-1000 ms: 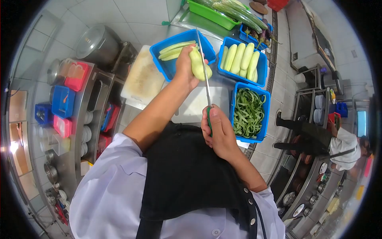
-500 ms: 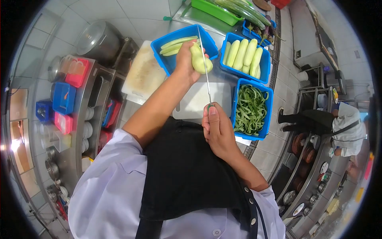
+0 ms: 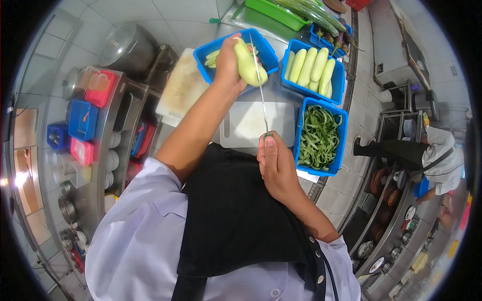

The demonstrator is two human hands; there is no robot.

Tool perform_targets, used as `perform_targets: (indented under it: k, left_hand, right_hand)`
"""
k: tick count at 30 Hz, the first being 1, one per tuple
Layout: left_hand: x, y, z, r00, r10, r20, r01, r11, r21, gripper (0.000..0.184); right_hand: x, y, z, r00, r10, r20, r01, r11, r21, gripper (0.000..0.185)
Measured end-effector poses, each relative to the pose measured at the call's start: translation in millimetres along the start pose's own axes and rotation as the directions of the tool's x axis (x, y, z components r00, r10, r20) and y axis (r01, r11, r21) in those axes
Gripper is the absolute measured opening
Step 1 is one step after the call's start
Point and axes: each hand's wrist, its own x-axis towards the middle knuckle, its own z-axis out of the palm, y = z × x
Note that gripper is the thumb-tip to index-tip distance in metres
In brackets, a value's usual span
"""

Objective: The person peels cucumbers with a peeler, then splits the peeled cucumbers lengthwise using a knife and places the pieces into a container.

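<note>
Left hand [image 3: 227, 62]: fingers wrapped round a pale-green, peeled, bulbous-ended long vegetable [image 3: 248, 67], most of them hidden behind it; the vegetable is held up over the near side of a blue rectangular plastic tub [image 3: 270, 56], thick end towards the wearer. Right hand [image 3: 277, 160]: fingers curled closed round the green handle [image 3: 269, 135] of a long, thin metal knife [image 3: 263, 106], thumb pressed along the top. Blade points away from the wearer and crosses the vegetable's right side in view; whether the edge is in contact cannot be told. Inside the tub lie pale-green cut lengths [image 3: 211, 58], partly covered by the left hand. To the right, a second blue plastic tub [image 3: 340, 89] holds whole pale-green peeled vegetables [image 3: 312, 65] side by side; nearer the wearer, a third blue plastic tub [image 3: 344, 131] holds curled dark-green peel strips [image 3: 319, 139]. A white rectangular cutting board [image 3: 248, 134] lies below the knife, between the wearer's black apron [image 3: 236, 210] and the first tub
</note>
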Motion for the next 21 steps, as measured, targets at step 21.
perform_targets:
  k: [21]
  left_hand:
    - [-21.3, -11.4, 9.1, 0.984, -0.167, 0.058, 0.167, 0.986, 0.012, 0.03]
  right_hand:
    - [10.4, 4.4, 3.2, 0.998, -0.045, -0.044, 0.043, 0.998, -0.05, 0.039]
